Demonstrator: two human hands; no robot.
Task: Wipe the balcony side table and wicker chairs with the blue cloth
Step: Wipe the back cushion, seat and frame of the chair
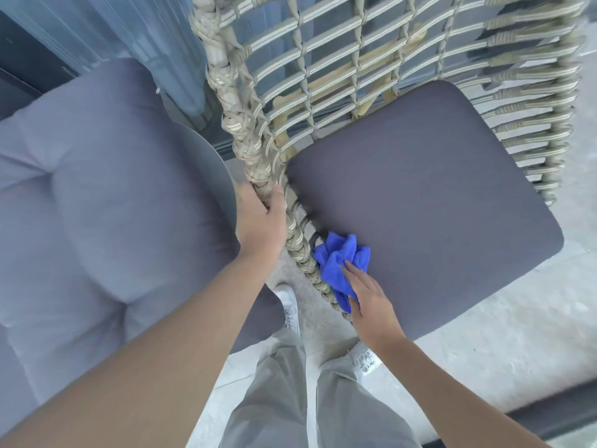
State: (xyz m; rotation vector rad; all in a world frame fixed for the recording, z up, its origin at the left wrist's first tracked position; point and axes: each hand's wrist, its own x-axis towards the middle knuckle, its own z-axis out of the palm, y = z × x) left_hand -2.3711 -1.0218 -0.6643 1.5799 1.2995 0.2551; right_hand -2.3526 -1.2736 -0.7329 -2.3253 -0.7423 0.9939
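A beige wicker chair with a dark grey seat cushion fills the upper right. My left hand grips its braided side rim. The bunched blue cloth lies against the lower part of that rim, at the cushion's near left corner. My right hand presses on the cloth with its fingers fairly straight. A round grey side table shows partly, between the chair rim and a padded seat on the left.
A large padded grey-lilac cushion takes up the left side. Glass panels and a dark frame run along the back. My grey trousers and white shoes stand on the pale stone floor.
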